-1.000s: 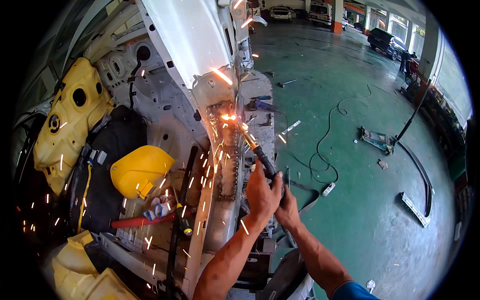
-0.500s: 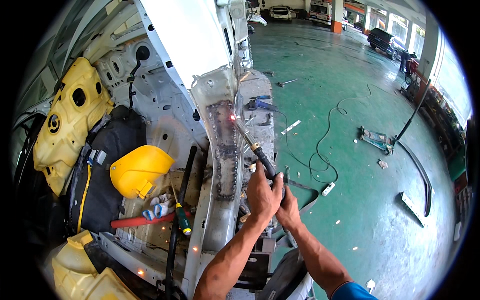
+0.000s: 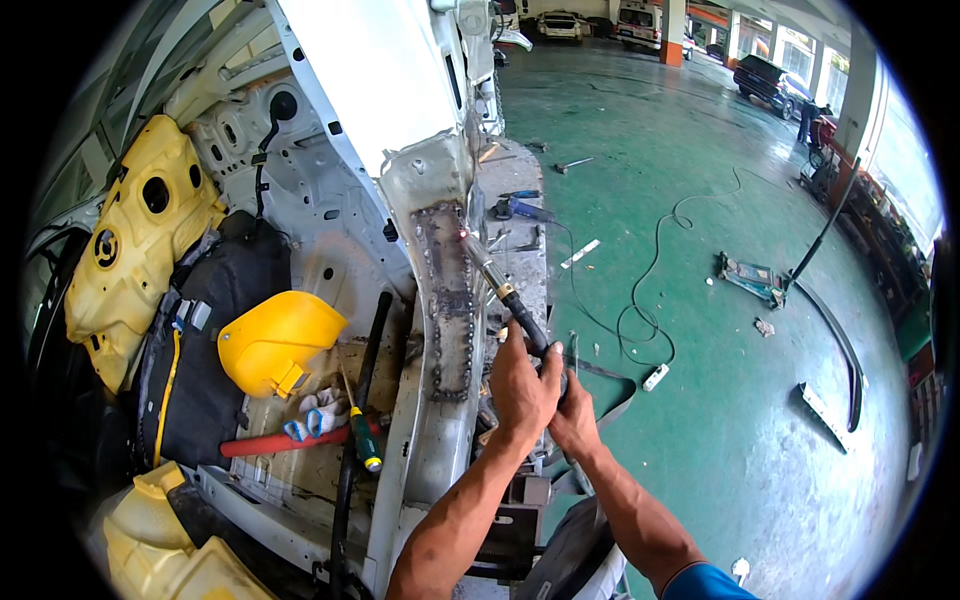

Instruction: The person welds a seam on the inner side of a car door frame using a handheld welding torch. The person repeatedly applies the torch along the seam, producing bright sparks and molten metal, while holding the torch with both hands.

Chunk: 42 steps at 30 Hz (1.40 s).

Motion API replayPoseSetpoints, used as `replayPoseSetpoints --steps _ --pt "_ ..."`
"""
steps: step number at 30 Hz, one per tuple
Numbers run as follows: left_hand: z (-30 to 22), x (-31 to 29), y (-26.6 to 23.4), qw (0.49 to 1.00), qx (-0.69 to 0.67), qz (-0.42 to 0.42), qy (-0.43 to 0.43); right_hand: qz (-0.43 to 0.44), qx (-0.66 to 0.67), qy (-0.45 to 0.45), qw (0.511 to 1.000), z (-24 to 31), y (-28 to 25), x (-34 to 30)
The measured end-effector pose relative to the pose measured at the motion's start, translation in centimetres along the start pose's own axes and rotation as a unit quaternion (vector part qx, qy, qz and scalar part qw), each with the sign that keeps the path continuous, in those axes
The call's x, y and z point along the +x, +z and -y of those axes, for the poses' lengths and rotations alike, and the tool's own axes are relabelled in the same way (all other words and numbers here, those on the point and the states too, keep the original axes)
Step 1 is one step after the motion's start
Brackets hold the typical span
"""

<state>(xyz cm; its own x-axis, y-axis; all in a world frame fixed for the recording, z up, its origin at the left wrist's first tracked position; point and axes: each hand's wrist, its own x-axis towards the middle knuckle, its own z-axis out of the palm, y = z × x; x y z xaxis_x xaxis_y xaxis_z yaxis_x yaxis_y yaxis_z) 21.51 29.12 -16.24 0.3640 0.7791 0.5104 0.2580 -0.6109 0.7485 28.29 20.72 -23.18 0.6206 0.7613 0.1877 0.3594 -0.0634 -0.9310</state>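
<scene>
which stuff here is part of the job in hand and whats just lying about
In use:
welding torch, held by the left hand and right hand
bead-edged metal patch at its tip

Apparently just lying about:
yellow shield
gloves
green-and-yellow screwdriver
red bar
floor jack

Left grip (image 3: 526, 390) and right grip (image 3: 578, 418) are bare, right sleeve (image 3: 703, 582) blue.

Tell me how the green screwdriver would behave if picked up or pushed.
The green screwdriver will probably feel stiff, given its straight, thin shaft, and perhaps handle-heavy, since the handle is thicker. Pushed sideways, its roundish handle might roll.
</scene>
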Motion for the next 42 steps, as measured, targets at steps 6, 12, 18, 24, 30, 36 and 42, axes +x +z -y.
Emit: replayPoseSetpoints --steps 6,12,18,24,30,36,42 --pt "0.1 0.2 -0.1 1.0 0.004 0.017 -0.006 -0.005 -0.002 -0.008 1.0 -0.1 0.1 0.2" --pt "-0.7 0.5 -0.7 0.995 -0.008 0.073 -0.071 0.006 -0.005 0.016 1.0 -0.1 0.0 0.2" --pt "0.6 -0.1 0.1 0.999 0.037 -0.011 0.013 0.01 -0.016 0.016 1.0 0.5 -0.1 0.0" --pt "0.1 -0.7 0.5 1.0 0.03 -0.008 -0.001 0.004 -0.004 0.006 1.0 -0.4 -0.3 -0.5" --pt "-1.3 -0.4 0.2 0.999 0.025 0.01 -0.017 0.006 -0.013 0.001 1.0 0.9 -1.5 -0.2" --pt "-1.2 0.1 0.1 1.0 0.0 0.005 -0.015 0.01 -0.013 -0.011 1.0 0.9 -1.5 0.2" --pt "-0.6 0.6 0.3 0.999 0.005 -0.029 0.017 0.005 -0.004 -0.022 1.0 1.2 -1.0 0.5"
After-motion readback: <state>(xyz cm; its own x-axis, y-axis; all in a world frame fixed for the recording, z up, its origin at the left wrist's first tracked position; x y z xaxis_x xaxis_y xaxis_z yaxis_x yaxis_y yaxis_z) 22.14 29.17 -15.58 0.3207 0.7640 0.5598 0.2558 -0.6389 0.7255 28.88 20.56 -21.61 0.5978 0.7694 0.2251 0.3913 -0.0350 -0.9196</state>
